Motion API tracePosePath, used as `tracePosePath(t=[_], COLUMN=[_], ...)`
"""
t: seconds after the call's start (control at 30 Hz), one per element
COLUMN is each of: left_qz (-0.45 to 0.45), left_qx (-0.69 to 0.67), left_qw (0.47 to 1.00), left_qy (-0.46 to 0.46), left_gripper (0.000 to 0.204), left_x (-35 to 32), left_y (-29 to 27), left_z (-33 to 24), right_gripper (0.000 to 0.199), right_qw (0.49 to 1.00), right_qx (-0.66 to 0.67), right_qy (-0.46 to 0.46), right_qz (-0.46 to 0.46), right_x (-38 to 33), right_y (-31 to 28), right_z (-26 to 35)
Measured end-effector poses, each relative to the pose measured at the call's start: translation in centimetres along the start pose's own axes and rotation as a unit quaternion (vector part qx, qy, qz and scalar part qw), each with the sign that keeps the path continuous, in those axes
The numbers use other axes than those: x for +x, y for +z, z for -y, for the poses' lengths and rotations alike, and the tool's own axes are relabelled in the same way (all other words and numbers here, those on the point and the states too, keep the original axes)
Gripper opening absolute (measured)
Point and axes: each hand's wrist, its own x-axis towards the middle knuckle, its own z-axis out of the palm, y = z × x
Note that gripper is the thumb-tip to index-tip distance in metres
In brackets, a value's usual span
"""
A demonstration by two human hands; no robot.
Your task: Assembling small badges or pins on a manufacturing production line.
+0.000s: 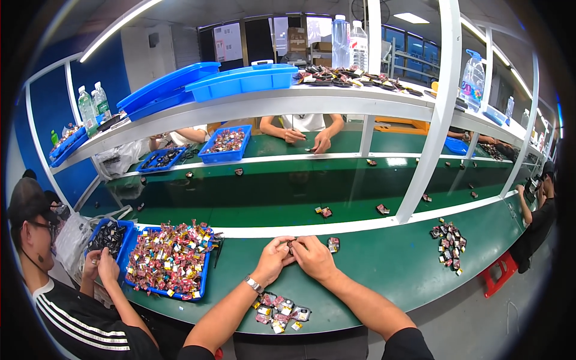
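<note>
My left hand (273, 259) and my right hand (314, 258) meet above the green worktable, fingertips pinched together around a small dark part (291, 244). Fingers cover most of it, so its exact kind does not show. Just right of my right hand lies a small black piece with a pale and red face (333, 244). Near the table's front edge, by my left forearm, is a loose cluster of small black-cased pieces (281, 312) with clear, red, white and yellow parts. A blue tray (206, 277) left of my hands is heaped with small red, white and yellow pieces.
A white rail (336, 230) and slanted post (429, 120) separate the table from a green conveyor (270, 201) carrying scattered pieces. Another cluster (450, 246) lies to the right. A co-worker (72, 300) sits close on my left. Overhead, a shelf (336, 102) holds trays and bottles.
</note>
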Motion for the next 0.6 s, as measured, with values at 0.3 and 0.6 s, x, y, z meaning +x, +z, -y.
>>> tracePosePath(t=[0.3, 0.6], left_qz=[0.005, 0.009], left_qx=[-0.009, -0.065], left_qw=[1.0, 0.998], left_qy=[0.005, 0.017], left_gripper=[0.027, 0.039], left_x=[0.3, 0.6], left_y=[-0.4, -0.6], left_z=[0.4, 0.1], right_gripper=[0.017, 0.029], right_qw=[0.999, 1.0], right_qx=[-0.018, 0.015], right_qy=[-0.023, 0.026], right_qz=[-0.014, 0.005], right_x=[0.2, 0.3], right_y=[-0.1, 1.0], right_z=[0.1, -0.7])
